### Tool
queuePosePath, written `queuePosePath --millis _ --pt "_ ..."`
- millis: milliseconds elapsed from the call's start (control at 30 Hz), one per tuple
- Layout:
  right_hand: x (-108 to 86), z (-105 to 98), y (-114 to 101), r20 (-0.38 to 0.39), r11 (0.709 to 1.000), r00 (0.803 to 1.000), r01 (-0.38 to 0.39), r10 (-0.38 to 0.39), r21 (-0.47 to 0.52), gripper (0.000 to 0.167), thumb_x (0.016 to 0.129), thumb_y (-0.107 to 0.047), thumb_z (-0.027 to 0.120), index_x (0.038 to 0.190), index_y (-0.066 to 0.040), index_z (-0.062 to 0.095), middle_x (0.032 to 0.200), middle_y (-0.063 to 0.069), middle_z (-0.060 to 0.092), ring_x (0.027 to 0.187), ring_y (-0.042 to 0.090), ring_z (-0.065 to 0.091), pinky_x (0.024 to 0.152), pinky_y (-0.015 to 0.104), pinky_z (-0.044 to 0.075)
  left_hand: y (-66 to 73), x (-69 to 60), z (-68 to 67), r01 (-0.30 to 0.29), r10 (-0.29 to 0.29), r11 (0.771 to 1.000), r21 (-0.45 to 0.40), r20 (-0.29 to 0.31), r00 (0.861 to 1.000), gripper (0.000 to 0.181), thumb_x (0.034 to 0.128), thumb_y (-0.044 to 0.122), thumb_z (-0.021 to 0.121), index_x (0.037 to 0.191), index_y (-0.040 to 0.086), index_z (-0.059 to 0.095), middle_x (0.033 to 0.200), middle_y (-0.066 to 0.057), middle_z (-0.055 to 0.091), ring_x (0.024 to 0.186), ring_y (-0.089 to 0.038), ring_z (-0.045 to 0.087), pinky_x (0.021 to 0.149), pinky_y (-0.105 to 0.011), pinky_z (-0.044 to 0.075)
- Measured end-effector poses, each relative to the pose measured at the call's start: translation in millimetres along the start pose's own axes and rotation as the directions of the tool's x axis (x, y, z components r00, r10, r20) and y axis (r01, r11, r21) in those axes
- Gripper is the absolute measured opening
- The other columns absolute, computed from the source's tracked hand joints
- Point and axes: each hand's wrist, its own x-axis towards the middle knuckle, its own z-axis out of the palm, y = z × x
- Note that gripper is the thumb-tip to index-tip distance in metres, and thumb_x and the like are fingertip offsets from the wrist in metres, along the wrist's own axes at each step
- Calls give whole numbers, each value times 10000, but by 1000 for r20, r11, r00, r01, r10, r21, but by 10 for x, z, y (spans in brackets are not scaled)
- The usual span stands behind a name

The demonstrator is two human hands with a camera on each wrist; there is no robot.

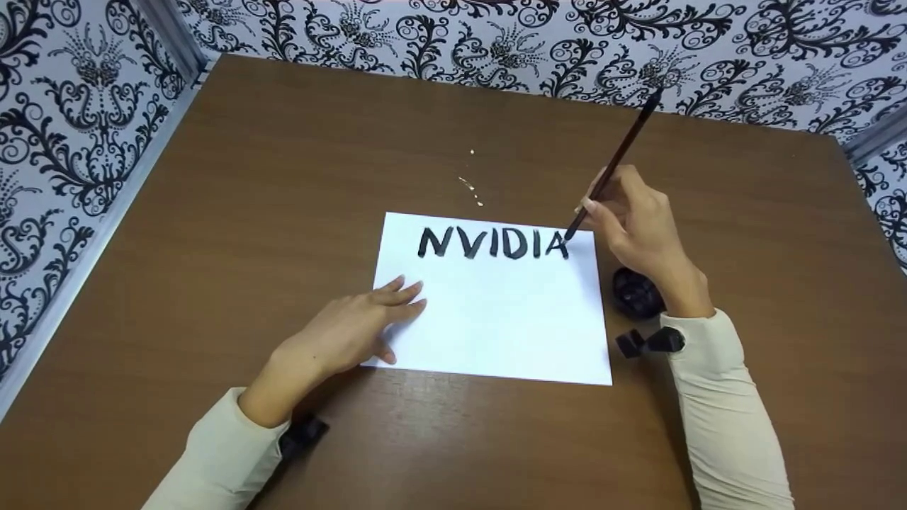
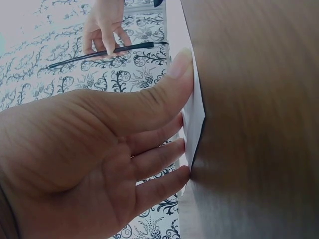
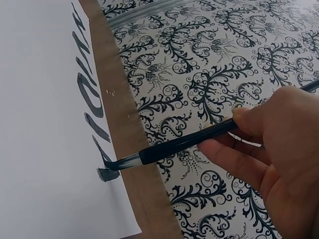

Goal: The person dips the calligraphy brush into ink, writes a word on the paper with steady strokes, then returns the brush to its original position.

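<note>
A sheet of white paper (image 1: 496, 319) lies on the brown table, with "NVIDIA" (image 1: 492, 243) lettered in thick black strokes along its far edge. My right hand (image 1: 641, 223) pinches a dark-handled paintbrush (image 1: 623, 149) between thumb and fingers. In the right wrist view the black-wetted bristles (image 3: 128, 162) touch the right leg of the final A. My left hand (image 1: 347, 329) rests on the sheet's left side with its fingers spread. The left wrist view shows the left thumb (image 2: 167, 94) and fingertips against the paper, whose near corner lifts slightly off the table.
A round black object (image 1: 638, 292) sits right of the paper, partly hidden by the right wrist. Small pale specks (image 1: 471, 185) dot the table (image 1: 283, 177) beyond the sheet. Black-and-white patterned surfaces (image 1: 496, 49) lie past the table's edges.
</note>
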Motion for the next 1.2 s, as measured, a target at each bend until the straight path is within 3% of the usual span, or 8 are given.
queuePosePath --millis 867,1000,1100,1200 --pt "-12 -25 -3 2 997 1000 30 -30 -72 169 890 -8 640 1015 46 540 882 93 667 839 190 677 705 159 494 1 3 -10 -4 5 1000 18 -7 1000 759 715 188 807 1400 106 490 1507 -39 343 1378 -265 311 661 -420 491" --pt "-2 -29 -8 12 999 1000 15 -15 -39 179 898 -7 630 1036 64 540 894 95 666 836 206 680 707 164 497 -1 -2 -15 -4 4 1000 18 -9 1000 762 717 191 805 1403 106 485 1509 -38 338 1380 -264 307 676 -434 496" --pt "13 -68 -51 -15 1000 1000 -21 21 3 197 884 8 647 1044 75 552 907 92 670 848 205 677 725 183 503 -1 -4 -16 -8 8 1000 8 -9 1000 758 720 190 802 1403 101 484 1510 -45 336 1381 -268 304 679 -432 495" --pt "32 -166 -141 -92 996 993 -73 77 53 236 850 48 672 1052 92 557 927 119 670 860 153 671 737 217 513 -8 -5 -15 -8 8 1000 4 -6 1000 757 718 190 803 1400 98 488 1508 -48 337 1379 -273 306 702 -443 498"
